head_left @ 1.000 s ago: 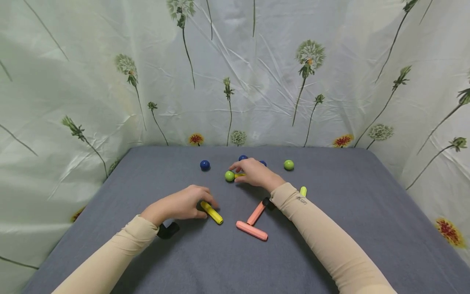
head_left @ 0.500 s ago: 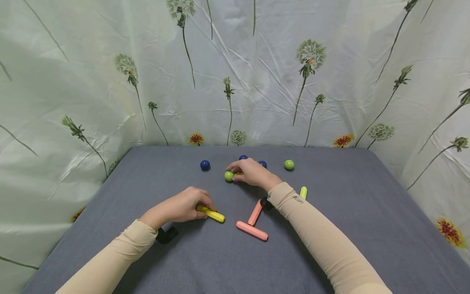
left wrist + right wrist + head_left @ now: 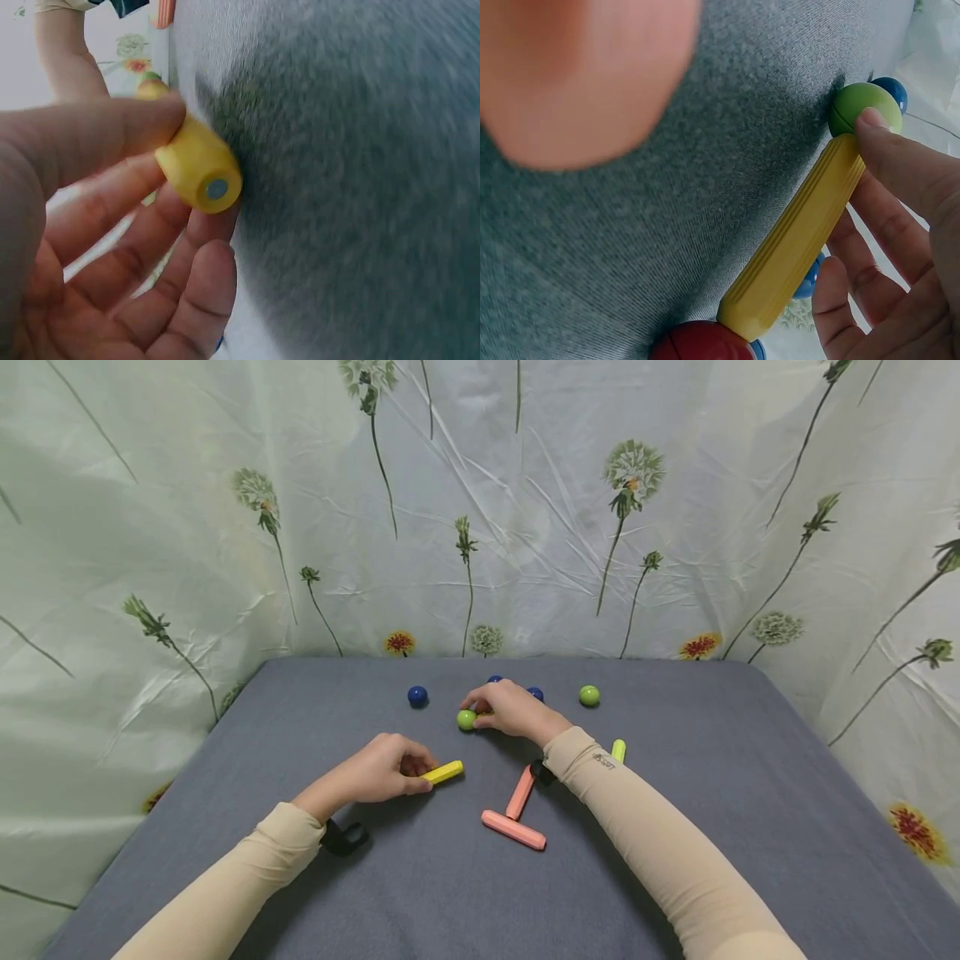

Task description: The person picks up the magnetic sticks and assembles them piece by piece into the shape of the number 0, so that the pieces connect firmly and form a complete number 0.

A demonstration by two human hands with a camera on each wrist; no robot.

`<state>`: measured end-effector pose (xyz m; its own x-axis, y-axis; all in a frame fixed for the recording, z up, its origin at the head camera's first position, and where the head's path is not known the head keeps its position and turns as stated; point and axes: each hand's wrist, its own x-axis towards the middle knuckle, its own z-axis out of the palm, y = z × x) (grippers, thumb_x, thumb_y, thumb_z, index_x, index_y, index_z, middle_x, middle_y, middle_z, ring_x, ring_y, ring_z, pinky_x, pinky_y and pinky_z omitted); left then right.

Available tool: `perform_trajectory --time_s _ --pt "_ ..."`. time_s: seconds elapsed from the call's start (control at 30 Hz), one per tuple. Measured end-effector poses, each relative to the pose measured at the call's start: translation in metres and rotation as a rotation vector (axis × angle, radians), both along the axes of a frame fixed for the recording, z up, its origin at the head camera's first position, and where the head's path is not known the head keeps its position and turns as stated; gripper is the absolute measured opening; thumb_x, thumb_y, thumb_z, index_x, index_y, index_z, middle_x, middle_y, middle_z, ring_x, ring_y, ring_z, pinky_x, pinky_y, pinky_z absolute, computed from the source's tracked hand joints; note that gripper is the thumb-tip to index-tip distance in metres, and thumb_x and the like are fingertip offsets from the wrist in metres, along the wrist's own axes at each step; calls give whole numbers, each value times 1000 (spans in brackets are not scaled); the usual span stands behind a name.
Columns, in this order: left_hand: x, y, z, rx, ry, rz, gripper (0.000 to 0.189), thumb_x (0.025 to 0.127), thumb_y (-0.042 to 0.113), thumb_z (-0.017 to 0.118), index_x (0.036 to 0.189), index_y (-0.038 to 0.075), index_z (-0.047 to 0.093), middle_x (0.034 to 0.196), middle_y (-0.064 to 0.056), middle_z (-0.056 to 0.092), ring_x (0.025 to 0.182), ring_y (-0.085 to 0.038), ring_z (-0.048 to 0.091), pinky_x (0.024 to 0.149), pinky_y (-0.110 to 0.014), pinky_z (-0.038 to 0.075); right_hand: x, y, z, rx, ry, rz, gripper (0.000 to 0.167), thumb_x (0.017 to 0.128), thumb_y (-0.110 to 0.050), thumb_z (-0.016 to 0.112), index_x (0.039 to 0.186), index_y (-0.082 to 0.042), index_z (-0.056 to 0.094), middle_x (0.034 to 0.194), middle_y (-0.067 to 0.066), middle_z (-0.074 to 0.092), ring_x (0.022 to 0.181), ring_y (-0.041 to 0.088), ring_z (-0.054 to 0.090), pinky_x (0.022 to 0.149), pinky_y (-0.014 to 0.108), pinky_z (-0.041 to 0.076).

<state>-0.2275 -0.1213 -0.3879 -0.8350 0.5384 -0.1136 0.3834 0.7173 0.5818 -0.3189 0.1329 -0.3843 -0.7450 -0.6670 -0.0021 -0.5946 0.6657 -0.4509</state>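
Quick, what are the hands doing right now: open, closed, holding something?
Left hand: closed, pinching a yellow stick.
Right hand: closed, pinching the green ball at one end of a second yellow stick.

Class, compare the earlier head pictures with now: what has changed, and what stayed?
The yellow stick in the left hand has swung round: its free end, which slanted toward the camera, now slants away from it. Nothing was let go. The right hand stays at the nearer green ball; the pink sticks and left blue ball lie as they were.
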Motion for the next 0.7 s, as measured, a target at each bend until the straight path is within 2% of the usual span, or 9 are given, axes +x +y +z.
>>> perform_trajectory --time_s 0.13,0.37,0.53,0.7 --pt "-4 5 -3 43 -63 110 14 92 16 84 105 9 83 87 3 79 74 -7 67 67 -27 56 -1 -1 1 11 4 3 32 102 -15 76 134 -13 75 121 11 79 111 24 75 94 36 61" --pt "-9 16 -6 103 -160 282 15 93 20 83 103 9 84 83 1 78 69 -10 66 64 -28 54 -1 -1 3 8 -10 5 31 102 -15 75 134 -13 76 120 11 79 111 24 75 94 36 61" --pt "-13 23 -8 164 -232 373 16 94 20 83 102 7 84 76 0 75 65 -8 65 63 -25 54 0 -2 3 12 -14 8 31 103 -15 74 134 -13 75 121 11 79 112 24 75 95 37 60" --pt "-17 29 -11 237 -305 455 18 95 18 82 105 3 83 86 -4 76 70 -6 67 67 -24 60 0 -3 3 16 -13 1 31 103 -15 74 134 -13 75 121 11 79 112 24 75 95 37 60"
